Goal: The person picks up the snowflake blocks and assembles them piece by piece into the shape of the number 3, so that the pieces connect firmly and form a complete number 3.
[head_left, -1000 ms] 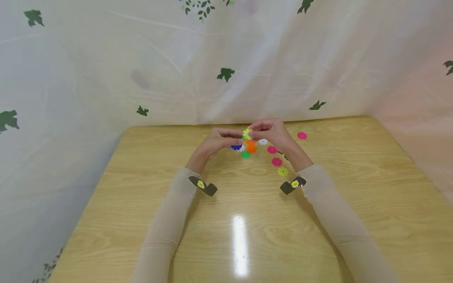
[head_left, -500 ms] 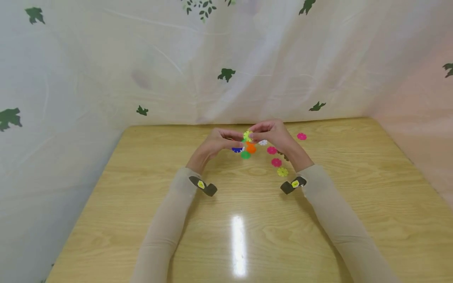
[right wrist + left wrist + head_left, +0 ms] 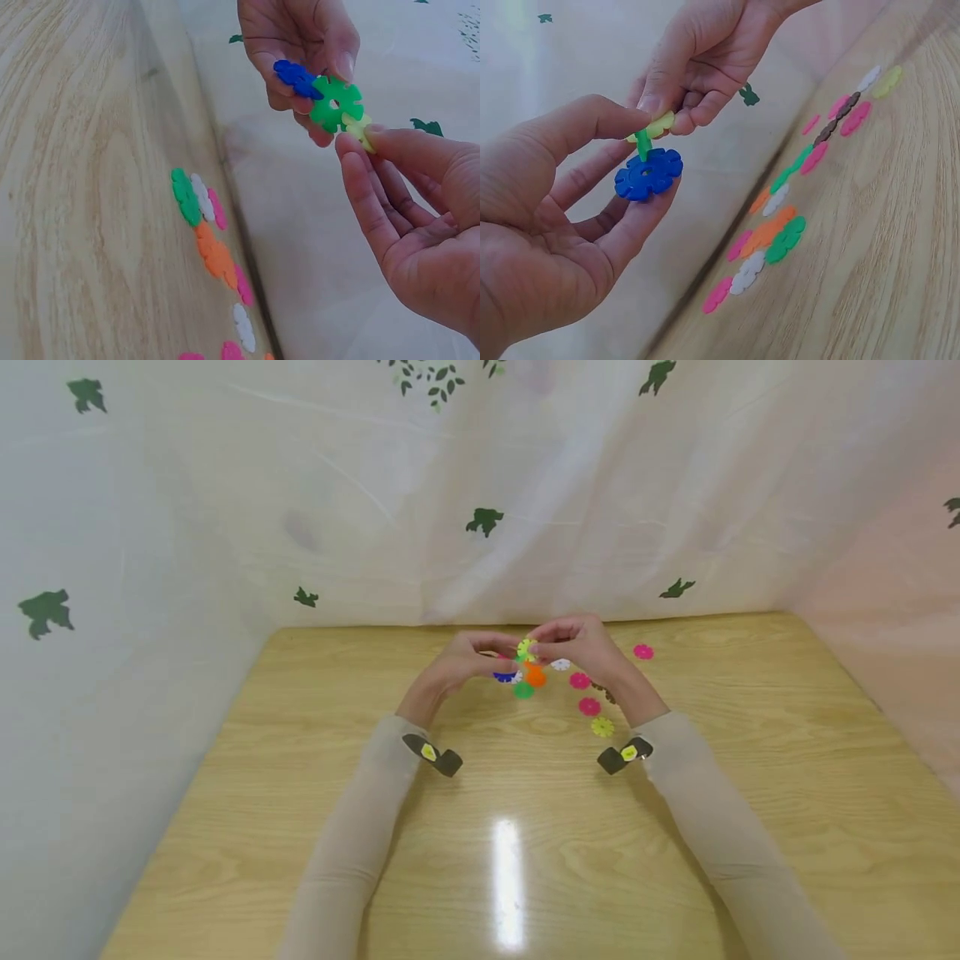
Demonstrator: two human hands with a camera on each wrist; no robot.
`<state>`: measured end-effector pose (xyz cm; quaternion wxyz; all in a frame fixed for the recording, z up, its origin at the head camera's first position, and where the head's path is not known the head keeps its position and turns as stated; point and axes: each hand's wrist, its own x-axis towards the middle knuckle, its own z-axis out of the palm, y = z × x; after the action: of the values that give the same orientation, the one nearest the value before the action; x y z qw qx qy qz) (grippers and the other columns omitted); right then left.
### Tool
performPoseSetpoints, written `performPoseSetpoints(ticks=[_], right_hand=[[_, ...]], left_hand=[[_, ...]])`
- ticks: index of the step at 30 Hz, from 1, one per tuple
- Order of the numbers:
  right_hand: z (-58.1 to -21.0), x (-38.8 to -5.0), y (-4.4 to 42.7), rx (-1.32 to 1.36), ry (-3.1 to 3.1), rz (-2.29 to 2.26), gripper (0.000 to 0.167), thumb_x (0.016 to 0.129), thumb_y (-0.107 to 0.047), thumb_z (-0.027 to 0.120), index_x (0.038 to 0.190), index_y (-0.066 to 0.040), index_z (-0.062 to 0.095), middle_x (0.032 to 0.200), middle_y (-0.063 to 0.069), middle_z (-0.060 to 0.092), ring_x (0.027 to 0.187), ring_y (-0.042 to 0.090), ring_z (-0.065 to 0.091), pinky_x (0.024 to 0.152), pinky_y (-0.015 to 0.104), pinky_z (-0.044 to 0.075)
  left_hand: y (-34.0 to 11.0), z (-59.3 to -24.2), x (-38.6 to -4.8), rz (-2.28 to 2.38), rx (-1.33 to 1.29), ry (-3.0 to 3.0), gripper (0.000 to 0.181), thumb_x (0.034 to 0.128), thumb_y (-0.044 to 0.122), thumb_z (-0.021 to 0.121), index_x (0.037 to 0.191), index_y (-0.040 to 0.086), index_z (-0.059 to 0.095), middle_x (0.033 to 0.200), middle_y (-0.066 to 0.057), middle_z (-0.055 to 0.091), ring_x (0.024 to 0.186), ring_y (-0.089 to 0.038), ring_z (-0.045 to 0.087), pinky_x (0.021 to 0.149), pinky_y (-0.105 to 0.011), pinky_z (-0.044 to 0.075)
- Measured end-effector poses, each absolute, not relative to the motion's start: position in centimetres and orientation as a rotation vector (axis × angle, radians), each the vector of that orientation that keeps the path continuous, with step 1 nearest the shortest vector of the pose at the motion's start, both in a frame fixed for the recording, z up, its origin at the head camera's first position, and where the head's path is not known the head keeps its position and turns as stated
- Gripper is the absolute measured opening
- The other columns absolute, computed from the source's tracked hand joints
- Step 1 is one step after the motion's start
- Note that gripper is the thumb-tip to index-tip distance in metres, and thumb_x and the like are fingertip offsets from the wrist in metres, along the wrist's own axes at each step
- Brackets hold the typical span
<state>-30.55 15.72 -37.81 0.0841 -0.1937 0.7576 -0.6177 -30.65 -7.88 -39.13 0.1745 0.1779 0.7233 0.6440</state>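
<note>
Both hands meet above the far side of the table around a small chain of notched plastic snowflake discs. My left hand (image 3: 459, 662) holds the joined blue disc (image 3: 632, 182) and green disc (image 3: 325, 116), its thumb against the green one and fingers beneath the blue. My right hand (image 3: 583, 645) pinches the yellow disc (image 3: 361, 136) between thumb and fingertips. The right wrist view has the green disc in the middle, slotted to the blue at one side and meeting the yellow at the other. How deep the yellow sits in its slot is hidden by fingers.
Loose discs lie on the wooden table (image 3: 480, 777) beneath and right of the hands: orange (image 3: 771, 229), green (image 3: 786, 240), white (image 3: 748, 272), brown (image 3: 838, 120), several pink (image 3: 589, 706), and another yellow (image 3: 602, 727). A patterned cloth (image 3: 375, 527) hangs behind the table's far edge.
The hands hold nearly the same pose, with the yellow disc lowered very slightly at the green one. The head view has shifted a little; the loose discs stay put.
</note>
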Motion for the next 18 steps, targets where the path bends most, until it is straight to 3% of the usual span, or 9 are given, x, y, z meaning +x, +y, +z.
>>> performPoseSetpoints(ticks=[9,14,18], right_hand=[[-36.5,-30.4,15.8,-0.600,2.300,-1.681,0.034,0.095,-0.015,0.073,0.125,-0.001,0.067,0.099,0.008,0.077,0.089,0.026,0.075,0.090,0.048,0.062],[-35.6,-30.6,16.9,-0.584,2.346,-1.560,0.035,0.094,-0.012,0.073,0.126,0.001,0.066,0.106,0.016,0.076,0.094,0.033,0.074,0.087,0.039,0.063],[-35.5,-30.6,18.5,-0.621,2.391,-1.386,0.032,0.093,-0.009,0.075,0.122,0.003,0.068,0.103,0.019,0.076,0.095,0.039,0.073,0.085,0.040,0.063]], left_hand=[[-7.8,-39.1,-30.5,1.815,0.523,1.995,0.032,0.0926,0.004,0.068,0.124,0.000,0.063,0.119,-0.014,0.064,0.094,-0.017,0.065,0.083,-0.028,0.060],[-8.2,-39.0,-30.6,1.847,0.447,1.981,0.025,0.0934,0.005,0.067,0.118,0.005,0.060,0.114,-0.010,0.063,0.089,-0.015,0.065,0.081,-0.028,0.057],[-8.4,-39.0,-30.9,1.890,0.426,1.932,0.033,0.0963,0.001,0.062,0.128,0.005,0.054,0.113,-0.008,0.062,0.094,-0.017,0.067,0.079,-0.027,0.059]])
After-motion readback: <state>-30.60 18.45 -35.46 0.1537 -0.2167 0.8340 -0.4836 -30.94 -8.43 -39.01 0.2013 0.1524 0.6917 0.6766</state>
